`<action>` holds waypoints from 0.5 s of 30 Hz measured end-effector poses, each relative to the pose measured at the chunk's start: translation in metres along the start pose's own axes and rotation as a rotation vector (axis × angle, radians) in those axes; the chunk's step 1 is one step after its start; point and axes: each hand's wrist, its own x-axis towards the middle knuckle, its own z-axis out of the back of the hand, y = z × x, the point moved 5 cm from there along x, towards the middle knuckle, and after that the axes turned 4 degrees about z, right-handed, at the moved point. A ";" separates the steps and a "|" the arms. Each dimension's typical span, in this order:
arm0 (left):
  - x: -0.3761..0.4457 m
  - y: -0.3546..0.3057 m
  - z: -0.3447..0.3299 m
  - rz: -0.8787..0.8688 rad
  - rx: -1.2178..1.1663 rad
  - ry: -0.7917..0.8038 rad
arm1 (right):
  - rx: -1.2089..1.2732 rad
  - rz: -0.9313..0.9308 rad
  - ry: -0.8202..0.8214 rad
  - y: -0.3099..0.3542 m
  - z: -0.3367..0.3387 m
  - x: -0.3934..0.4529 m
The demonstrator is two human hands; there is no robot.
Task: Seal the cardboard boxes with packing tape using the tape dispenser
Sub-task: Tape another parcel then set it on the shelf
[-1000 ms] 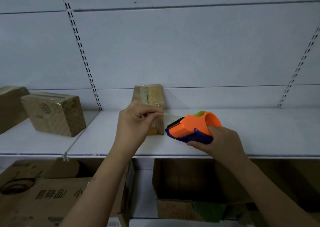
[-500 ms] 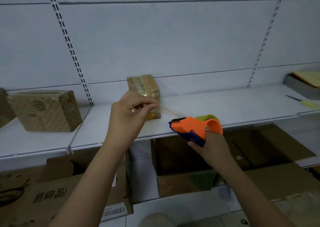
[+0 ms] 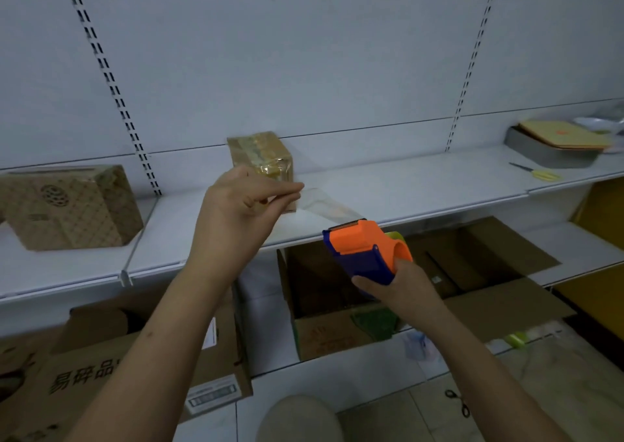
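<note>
My right hand [image 3: 400,291] grips an orange and blue tape dispenser [image 3: 363,250] in front of the white shelf [image 3: 405,188]. A strip of clear tape [image 3: 326,205] runs from its blade up and left to my left hand [image 3: 241,205], which pinches the free end between thumb and fingers. Just behind my left hand a small cardboard box [image 3: 261,156] wrapped in tape stands upright on the shelf. A larger patterned cardboard box [image 3: 71,206] sits on the shelf at the left.
Yellow-handled scissors [image 3: 540,173] and a grey tray [image 3: 547,152] with a yellow lid lie on the shelf at the right. Open cartons [image 3: 337,333] stand on the lower level. Black scissors [image 3: 459,402] lie on the tiled floor.
The view has swung right and down. My right hand has drawn the dispenser lower and away from my left hand, so the tape strip between them is longer.
</note>
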 end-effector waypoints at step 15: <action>-0.019 -0.056 -0.009 -0.353 0.162 -0.057 | 0.463 -0.180 -0.034 0.001 -0.003 -0.036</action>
